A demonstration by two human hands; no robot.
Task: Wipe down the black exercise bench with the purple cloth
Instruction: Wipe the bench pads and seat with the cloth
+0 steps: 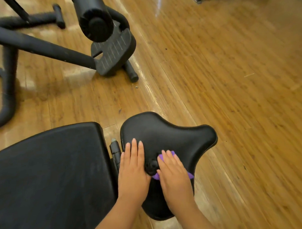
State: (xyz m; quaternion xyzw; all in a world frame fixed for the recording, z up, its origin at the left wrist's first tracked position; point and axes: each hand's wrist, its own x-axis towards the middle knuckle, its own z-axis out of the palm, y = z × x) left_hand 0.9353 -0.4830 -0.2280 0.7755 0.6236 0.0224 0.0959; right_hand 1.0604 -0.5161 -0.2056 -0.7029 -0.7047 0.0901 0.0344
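The black exercise bench has a wide back pad (51,171) at the lower left and a contoured seat pad (166,132) in the lower middle. My left hand (132,169) lies flat on the seat pad's left side, fingers straight. My right hand (174,175) presses flat on the purple cloth (156,177), which peeks out around the fingers and palm. A small black knob (151,165) sits on the seat between my two hands.
Wooden plank floor (231,77) spreads to the right and ahead. A black frame bar (41,48), a ribbed footplate (113,52) and a foam roller (95,18) stand at the upper left. A hinge post (114,147) sits in the gap between the pads.
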